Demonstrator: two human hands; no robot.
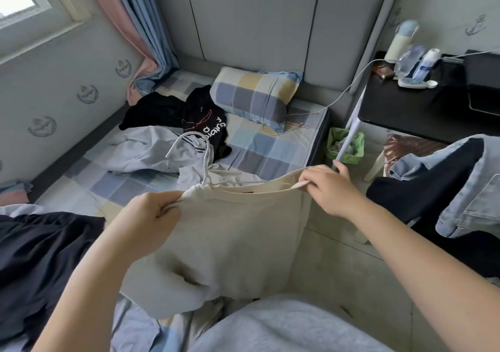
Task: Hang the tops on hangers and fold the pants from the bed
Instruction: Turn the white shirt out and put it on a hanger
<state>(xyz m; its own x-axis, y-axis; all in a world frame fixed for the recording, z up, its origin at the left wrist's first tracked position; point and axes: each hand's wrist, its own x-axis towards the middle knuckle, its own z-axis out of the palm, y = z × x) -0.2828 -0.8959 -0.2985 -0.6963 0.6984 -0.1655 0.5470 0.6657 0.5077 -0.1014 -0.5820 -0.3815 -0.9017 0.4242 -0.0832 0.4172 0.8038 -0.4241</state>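
Left hand (151,216) grips one shoulder edge of the beige top (238,243); right hand (327,189) pinches the opposite edge, hands well apart. The white hanger (194,146) hook projects at 12 o'clock. Recommend seating both shoulders evenly before release. Dark clothes (200,119) lie on the bed (259,146) at 11 o'clock.

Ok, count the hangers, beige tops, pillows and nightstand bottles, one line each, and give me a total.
Hanger: 1
Beige top: 1
Pillow: 1
Bottles: 3
Total: 6
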